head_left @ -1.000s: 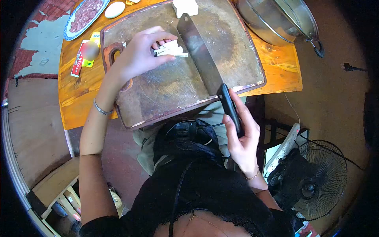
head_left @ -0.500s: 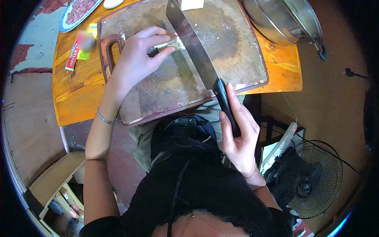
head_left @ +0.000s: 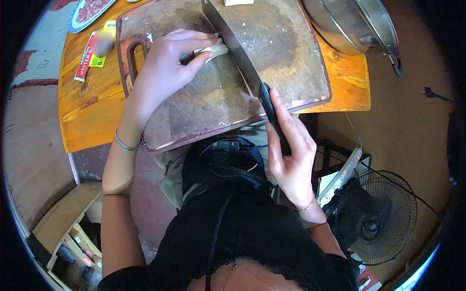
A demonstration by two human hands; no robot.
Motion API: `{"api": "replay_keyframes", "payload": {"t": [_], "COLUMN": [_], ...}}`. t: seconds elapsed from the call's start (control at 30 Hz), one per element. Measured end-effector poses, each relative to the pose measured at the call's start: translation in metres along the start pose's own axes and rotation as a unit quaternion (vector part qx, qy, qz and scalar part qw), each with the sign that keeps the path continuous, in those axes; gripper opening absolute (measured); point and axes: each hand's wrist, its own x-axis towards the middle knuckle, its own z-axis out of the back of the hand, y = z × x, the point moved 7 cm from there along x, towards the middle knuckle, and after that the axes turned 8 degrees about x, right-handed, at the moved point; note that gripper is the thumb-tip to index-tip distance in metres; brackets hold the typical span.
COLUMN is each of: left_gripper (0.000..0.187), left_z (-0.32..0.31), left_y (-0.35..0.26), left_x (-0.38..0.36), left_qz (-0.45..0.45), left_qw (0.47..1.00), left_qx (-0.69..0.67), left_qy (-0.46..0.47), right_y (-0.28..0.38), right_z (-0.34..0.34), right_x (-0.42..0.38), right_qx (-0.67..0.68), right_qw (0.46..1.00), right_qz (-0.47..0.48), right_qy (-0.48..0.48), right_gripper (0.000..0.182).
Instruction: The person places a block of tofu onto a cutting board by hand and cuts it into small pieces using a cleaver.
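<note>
My left hand (head_left: 167,65) rests over the left part of a worn, brown-edged cutting board (head_left: 286,58). Its thumb and fingers pinch a pale white piece of food (head_left: 218,50), partly covered by the fingers. Right against the free end of that piece stands the blade of a large kitchen knife (head_left: 240,58), slanting from the far side of the board toward me. My right hand (head_left: 295,155) is wrapped around the knife's black handle at the board's near edge. A white block (head_left: 238,2) sits at the far edge of the board, cut off by the frame.
Left of the board on the wooden table (head_left: 92,116) lie a red and yellow oyster sauce packet (head_left: 85,58) and a plate (head_left: 74,25) of raw minced meat. A metal pot (head_left: 347,26) stands at the back right. Below right are a fan (head_left: 388,218) and a power strip (head_left: 342,177).
The knife has shifted slightly left and its blade shows narrower, standing more upright. More of the pale piece shows beside my left fingers. The whole view has shifted a little.
</note>
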Motion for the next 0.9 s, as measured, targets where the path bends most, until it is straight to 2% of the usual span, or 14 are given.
{"api": "replay_keyframes", "payload": {"t": [0.1, 0.37, 0.57, 0.77, 0.9], "left_gripper": [0.024, 0.023, 0.022, 0.024, 0.017], "left_z": [0.002, 0.002, 0.002, 0.009, 0.008], "left_y": [0.0, 0.001, 0.0, -0.004, -0.001], "left_x": [-0.002, -0.008, -0.006, -0.013, -0.014], "left_qz": [-0.003, 0.008, 0.005, -0.001, -0.005], "left_qw": [1.0, 1.0, 1.0, 1.0, 1.0], "left_qx": [-0.002, -0.003, 0.005, -0.013, 0.003], "left_qy": [-0.004, 0.0, 0.014, -0.004, -0.027], "right_y": [0.003, 0.011, 0.005, 0.009, 0.012], "right_z": [0.004, 0.007, -0.004, 0.006, 0.006], "right_x": [0.002, -0.007, -0.002, -0.002, -0.006], "right_qx": [-0.005, -0.011, -0.003, 0.0, 0.001], "right_qw": [1.0, 1.0, 1.0, 1.0, 1.0], "right_qz": [0.022, -0.006, 0.008, 0.014, 0.01], "right_qy": [-0.017, 0.013, 0.007, -0.006, 0.008], "right_gripper": [0.056, 0.058, 0.057, 0.057, 0.057]}}
